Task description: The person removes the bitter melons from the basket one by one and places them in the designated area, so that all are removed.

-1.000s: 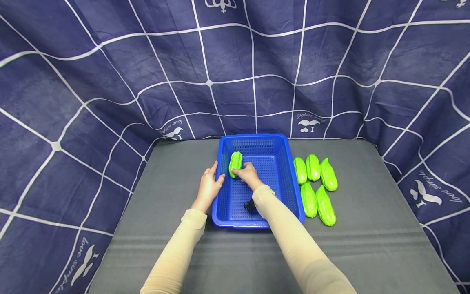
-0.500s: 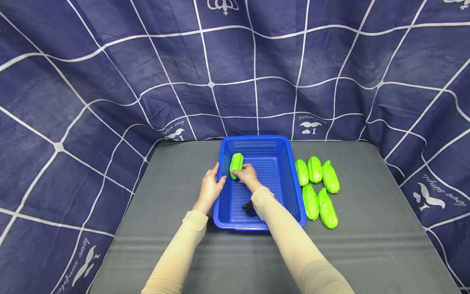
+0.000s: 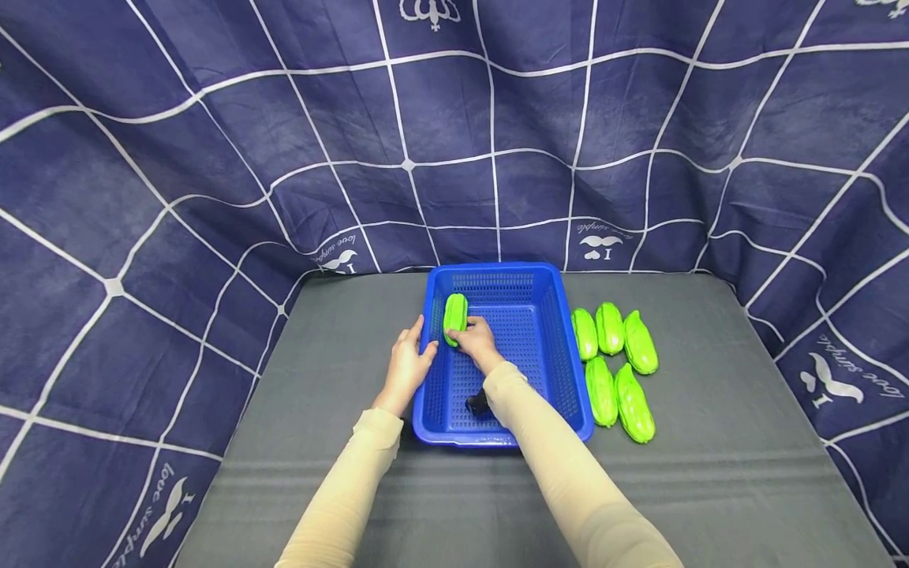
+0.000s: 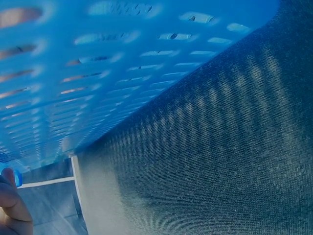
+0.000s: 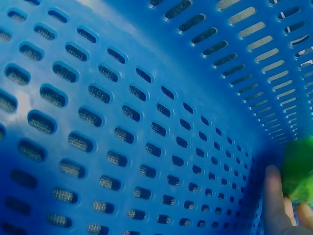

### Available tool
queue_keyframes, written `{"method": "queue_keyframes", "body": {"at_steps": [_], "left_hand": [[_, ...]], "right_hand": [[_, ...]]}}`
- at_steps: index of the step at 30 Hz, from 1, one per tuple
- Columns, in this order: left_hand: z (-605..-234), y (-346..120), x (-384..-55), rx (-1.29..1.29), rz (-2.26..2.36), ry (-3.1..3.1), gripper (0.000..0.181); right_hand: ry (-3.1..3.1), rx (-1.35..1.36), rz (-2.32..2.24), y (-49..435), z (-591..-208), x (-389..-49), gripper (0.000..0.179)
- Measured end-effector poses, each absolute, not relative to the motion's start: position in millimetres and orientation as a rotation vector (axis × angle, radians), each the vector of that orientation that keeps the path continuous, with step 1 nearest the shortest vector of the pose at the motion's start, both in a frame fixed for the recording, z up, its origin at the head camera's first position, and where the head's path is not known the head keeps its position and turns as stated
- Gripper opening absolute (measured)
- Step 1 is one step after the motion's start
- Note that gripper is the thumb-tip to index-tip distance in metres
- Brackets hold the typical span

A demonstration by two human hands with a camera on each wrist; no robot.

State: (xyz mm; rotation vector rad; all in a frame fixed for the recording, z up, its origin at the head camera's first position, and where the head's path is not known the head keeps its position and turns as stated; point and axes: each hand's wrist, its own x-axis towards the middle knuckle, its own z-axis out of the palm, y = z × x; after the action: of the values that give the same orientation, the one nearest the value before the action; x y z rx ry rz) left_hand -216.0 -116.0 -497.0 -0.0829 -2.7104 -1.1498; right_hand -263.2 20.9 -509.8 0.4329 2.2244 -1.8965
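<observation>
Inside the blue plastic basket (image 3: 440,438), my right hand (image 3: 474,341) holds the near end of a glossy, bright green elongated vegetable (image 3: 455,318), thumb on one side. That vegetable lies lengthwise beside the left wall. In the right wrist view, its green end (image 5: 299,169) shows at the right edge, close to the basket's wall, with fingers (image 5: 275,205) against it. My left hand (image 3: 407,364) holds the basket's left rim, its thumb over the edge and its fingers along the outside. At the lower left of the left wrist view, fingertips (image 4: 11,188) are right at the blue rim.
To the right of the basket, several more green vegetables (image 3: 634,402) lie in two rows on the grey tabletop (image 3: 717,442). A black wrist device (image 3: 478,404) sits under my right forearm. Behind and at the sides hangs a blue curtain with white lines (image 3: 533,197).
The vegetable has shifted slightly left toward the wall and turned a little straighter, with my right hand still on it. My left hand stays at the rim. The head view has shifted slightly.
</observation>
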Motion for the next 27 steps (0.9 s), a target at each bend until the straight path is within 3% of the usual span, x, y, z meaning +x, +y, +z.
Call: {"method": "queue_keyframes", "body": {"at_steps": [16, 27], "left_hand": [[-499.9, -115.7, -218.0, -0.083, -1.148, -2.707, 0.059], [-495.1, -117.5, -217.4, -0.060, -1.165, -2.751, 0.060]], "right_hand": [[2.286, 0.291, -1.863, 35.3, -496.2, -259.7, 0.060], [2.299, 0.218, -1.854, 62.3, -463.6, -251.3, 0.063]]}}
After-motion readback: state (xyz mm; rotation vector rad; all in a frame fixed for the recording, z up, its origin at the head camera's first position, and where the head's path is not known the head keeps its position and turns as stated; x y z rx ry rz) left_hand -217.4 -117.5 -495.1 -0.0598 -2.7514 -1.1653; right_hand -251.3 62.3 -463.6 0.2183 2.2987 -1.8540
